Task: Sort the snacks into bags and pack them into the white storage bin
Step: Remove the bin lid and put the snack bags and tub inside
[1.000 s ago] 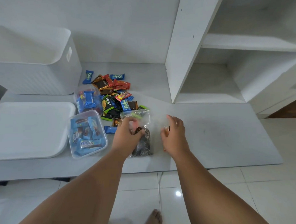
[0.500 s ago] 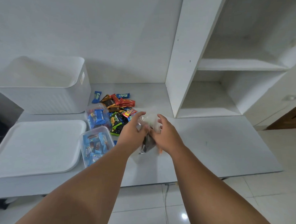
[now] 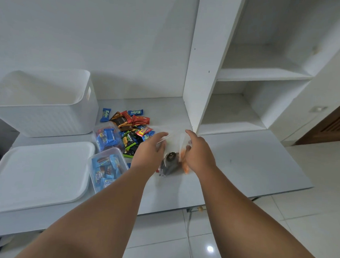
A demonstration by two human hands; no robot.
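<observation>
Both hands hold one clear plastic bag point(image 3: 174, 146) upright above the counter. My left hand point(image 3: 149, 154) pinches its left top edge and my right hand point(image 3: 199, 151) grips its right side. Dark wrapped snacks point(image 3: 170, 163) and something orange sit in the bag's bottom. A pile of loose snacks point(image 3: 131, 125) in blue, red, brown and black wrappers lies behind my left hand. Two filled clear bags point(image 3: 107, 139) point(image 3: 106, 171) of blue-wrapped snacks lie left of it. The white storage bin point(image 3: 46, 113) stands at the back left, with nothing visible inside.
A white lid point(image 3: 38, 172) lies flat on the counter in front of the bin. A white shelf unit point(image 3: 205, 72) with open compartments rises at the right. The grey counter point(image 3: 250, 170) ends at a front edge over a tiled floor.
The bag lay flat on the counter a second ago; both hands have gathered it and lifted it upright. The view has tilted upward, showing more wall and shelves.
</observation>
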